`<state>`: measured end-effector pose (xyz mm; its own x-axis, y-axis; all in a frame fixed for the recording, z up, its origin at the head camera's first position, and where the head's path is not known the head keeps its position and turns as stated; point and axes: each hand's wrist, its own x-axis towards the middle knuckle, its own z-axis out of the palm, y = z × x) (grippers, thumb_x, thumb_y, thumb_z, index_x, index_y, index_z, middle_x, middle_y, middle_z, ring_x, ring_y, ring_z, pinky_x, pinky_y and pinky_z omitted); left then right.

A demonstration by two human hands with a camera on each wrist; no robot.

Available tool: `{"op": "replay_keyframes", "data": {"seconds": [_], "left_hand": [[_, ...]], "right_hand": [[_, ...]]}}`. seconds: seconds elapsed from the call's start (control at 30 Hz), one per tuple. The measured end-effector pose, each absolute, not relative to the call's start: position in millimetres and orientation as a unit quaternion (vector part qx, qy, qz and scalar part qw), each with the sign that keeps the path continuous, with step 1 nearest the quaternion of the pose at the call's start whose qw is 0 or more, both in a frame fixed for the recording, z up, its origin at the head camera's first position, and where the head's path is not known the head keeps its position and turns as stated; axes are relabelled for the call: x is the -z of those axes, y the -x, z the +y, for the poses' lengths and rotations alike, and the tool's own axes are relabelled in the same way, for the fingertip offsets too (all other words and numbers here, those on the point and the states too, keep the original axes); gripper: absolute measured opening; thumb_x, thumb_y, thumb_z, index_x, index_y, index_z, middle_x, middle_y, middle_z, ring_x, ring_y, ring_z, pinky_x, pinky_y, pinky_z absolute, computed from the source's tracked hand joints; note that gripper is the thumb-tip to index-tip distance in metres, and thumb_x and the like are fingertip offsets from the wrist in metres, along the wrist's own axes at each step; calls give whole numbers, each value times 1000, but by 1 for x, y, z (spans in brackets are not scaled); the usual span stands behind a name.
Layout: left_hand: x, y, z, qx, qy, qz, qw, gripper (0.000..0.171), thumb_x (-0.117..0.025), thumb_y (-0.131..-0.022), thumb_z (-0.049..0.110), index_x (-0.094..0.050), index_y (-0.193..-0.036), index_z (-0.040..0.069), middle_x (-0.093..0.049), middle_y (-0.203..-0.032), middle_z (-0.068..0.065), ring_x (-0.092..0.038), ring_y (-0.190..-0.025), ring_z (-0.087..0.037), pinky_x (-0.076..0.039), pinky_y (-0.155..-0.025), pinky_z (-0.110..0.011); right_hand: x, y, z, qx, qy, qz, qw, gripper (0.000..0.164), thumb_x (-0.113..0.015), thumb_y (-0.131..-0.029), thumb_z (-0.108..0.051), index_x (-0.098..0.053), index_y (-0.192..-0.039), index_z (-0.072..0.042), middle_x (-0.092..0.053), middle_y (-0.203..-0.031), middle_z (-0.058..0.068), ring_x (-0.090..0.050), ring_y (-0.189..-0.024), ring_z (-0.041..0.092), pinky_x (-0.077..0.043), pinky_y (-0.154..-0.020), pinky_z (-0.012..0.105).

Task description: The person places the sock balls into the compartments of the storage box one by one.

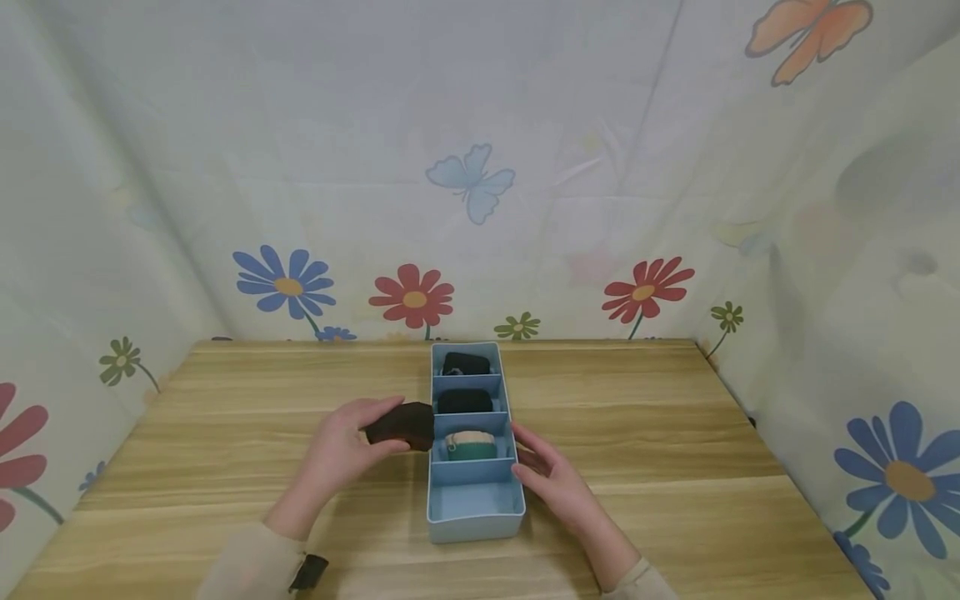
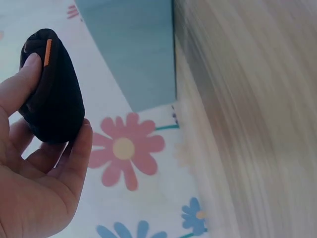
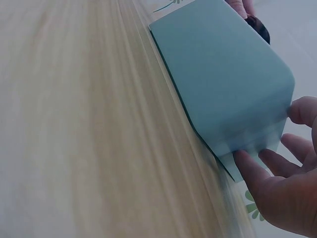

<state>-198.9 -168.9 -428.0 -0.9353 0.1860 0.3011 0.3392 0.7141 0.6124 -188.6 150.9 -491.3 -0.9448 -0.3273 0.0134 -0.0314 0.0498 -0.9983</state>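
Note:
A long light-blue divided box point(image 1: 476, 527) stands on the table. My left hand point(image 1: 345, 442) pinches a small black pouch point(image 1: 403, 426) between thumb and fingers, beside the box's left wall. The left wrist view shows an orange tab point(image 2: 48, 52) on this pouch point(image 2: 59, 104). My right hand point(image 1: 558, 483) touches the box's right wall with its fingertips; in the right wrist view the fingers point(image 3: 255, 173) rest against the outer side. A green and cream pouch point(image 1: 471, 447) lies in the compartment second from the front. The front compartment holds nothing.
Two black items lie in the rear compartments: one black pouch point(image 1: 465, 401) and, farthest back, another dark item point(image 1: 467, 364). The wood-grain table point(image 1: 660, 467) extends on both sides. A flower-printed cloth point(image 1: 555, 250) hangs behind it and at both sides.

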Motion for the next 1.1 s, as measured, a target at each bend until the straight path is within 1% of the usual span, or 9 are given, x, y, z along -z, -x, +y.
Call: {"op": "replay_keyframes", "data": {"seconds": [0.1, 0.3, 0.5, 0.63, 0.83, 0.97, 1.1], "left_hand": [[426, 194, -161, 351, 149, -917, 116, 65, -90, -73, 27, -66, -132, 16, -68, -123, -9, -61, -112, -33, -51, -91, -53], [422, 184, -143, 347, 177, -910, 143, 65, -92, -70, 24, -68, -129, 17, -70, -118, -7, -62, -108, -30, -52, -89, -51], [422, 176, -125, 347, 204, -900, 166, 64, -93, -66, 21, -71, -126, 17, -71, -114, -4, -63, -105, -27, -53, -86, -46], [423, 171, -115, 341, 209, -901, 166, 64, -94, -66, 23, -71, -126, 20, -70, -110, -3, -61, -101, -24, -54, -82, -42], [425, 166, -103, 330, 227, -903, 154, 64, -93, -67, 27, -70, -126, 18, -71, -108, 0, -60, -100, -22, -53, -84, -41], [429, 162, -97, 330, 240, -902, 142, 63, -92, -68, 30, -71, -126, 18, -70, -108, 0, -58, -99, -20, -53, -81, -39], [434, 161, -92, 322, 252, -901, 145, 62, -92, -68, 32, -71, -125, 19, -71, -110, -1, -59, -99, -20, -53, -80, -38]], "right_hand": [[491, 189, 151, 678, 127, 715, 111, 60, -63, -97, -7, -39, -152, -6, -34, -156, 16, -38, -139, 39, -37, -109, 43], [491, 188, 152, 675, 130, 718, 112, 61, -64, -97, -9, -39, -152, -7, -34, -157, 16, -38, -139, 39, -38, -109, 42], [492, 189, 153, 670, 126, 723, 111, 60, -64, -97, -11, -40, -152, -8, -34, -157, 15, -39, -138, 38, -40, -107, 40], [493, 190, 153, 676, 132, 717, 110, 60, -64, -97, -8, -39, -152, -7, -34, -156, 16, -39, -138, 39, -41, -106, 38], [495, 190, 152, 686, 157, 704, 99, 61, -63, -96, -5, -36, -151, 0, -33, -156, 22, -39, -137, 43, -43, -104, 33], [495, 190, 152, 690, 165, 697, 100, 61, -62, -97, -5, -35, -151, 1, -32, -156, 22, -38, -137, 43, -44, -103, 31], [496, 190, 153, 693, 168, 693, 103, 61, -62, -97, -4, -35, -152, 1, -31, -156, 23, -38, -137, 44, -44, -102, 29]]}}
